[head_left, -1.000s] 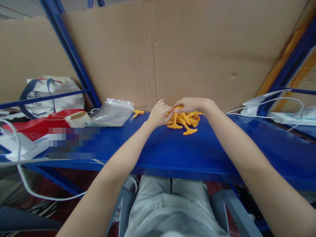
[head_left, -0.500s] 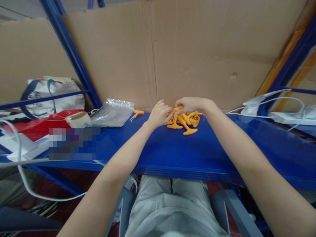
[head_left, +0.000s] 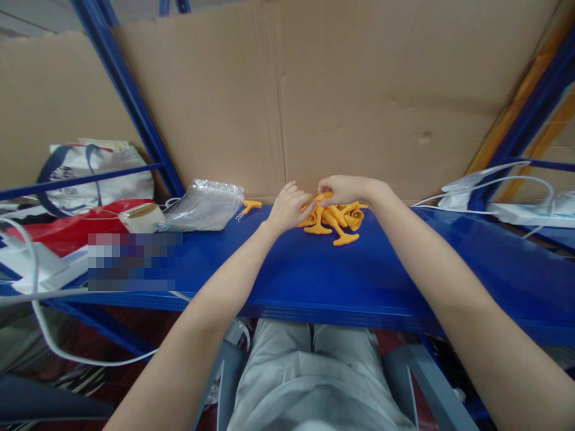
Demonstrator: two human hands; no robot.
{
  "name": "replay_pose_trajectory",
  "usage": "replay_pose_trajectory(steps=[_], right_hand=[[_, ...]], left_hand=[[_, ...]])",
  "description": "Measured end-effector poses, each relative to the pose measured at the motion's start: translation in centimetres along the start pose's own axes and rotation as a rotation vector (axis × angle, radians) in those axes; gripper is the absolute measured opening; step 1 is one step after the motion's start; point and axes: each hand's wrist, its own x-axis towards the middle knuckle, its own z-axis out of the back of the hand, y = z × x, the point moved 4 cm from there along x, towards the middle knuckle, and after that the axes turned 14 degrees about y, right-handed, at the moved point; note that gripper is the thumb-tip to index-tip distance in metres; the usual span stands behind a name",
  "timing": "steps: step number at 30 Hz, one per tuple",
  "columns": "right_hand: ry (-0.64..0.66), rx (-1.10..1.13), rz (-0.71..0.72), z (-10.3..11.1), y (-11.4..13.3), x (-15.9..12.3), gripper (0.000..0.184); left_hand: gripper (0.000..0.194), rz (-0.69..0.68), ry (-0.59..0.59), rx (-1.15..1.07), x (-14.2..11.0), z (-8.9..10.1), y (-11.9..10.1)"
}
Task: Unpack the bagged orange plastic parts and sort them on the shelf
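A small heap of orange plastic T-shaped parts [head_left: 336,220] lies on the blue shelf [head_left: 314,275] against the cardboard back wall. My left hand [head_left: 290,206] is curled at the heap's left edge, fingers pinched on one orange part. My right hand [head_left: 344,188] hovers over the top of the heap with fingers closed on an orange part [head_left: 320,198]. The two hands nearly meet there. One more orange part [head_left: 250,205] lies alone to the left of the hands.
A clear plastic bag [head_left: 204,205] lies left of the lone part. Further left are a red bag [head_left: 72,230], a white tote [head_left: 96,173] and white cables [head_left: 40,317]. White cables and a power strip [head_left: 516,212] sit at the right. Cardboard [head_left: 359,90] backs the shelf.
My right hand has lifted slightly with the orange part in its fingers. My left hand stays at the heap's left edge, almost still.
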Motion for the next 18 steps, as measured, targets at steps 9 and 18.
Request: replay_pose_trajectory(steps=[9, 18], right_hand=[[0.208, -0.052, -0.087, -0.50, 0.03, -0.03, 0.027], [0.085, -0.022, -0.078, -0.06, -0.51, -0.25, 0.027]], left_hand=[[0.036, -0.067, 0.054, 0.010, 0.10, -0.23, -0.64], [0.038, -0.039, 0.058, -0.004, 0.19, 0.07, -0.66]])
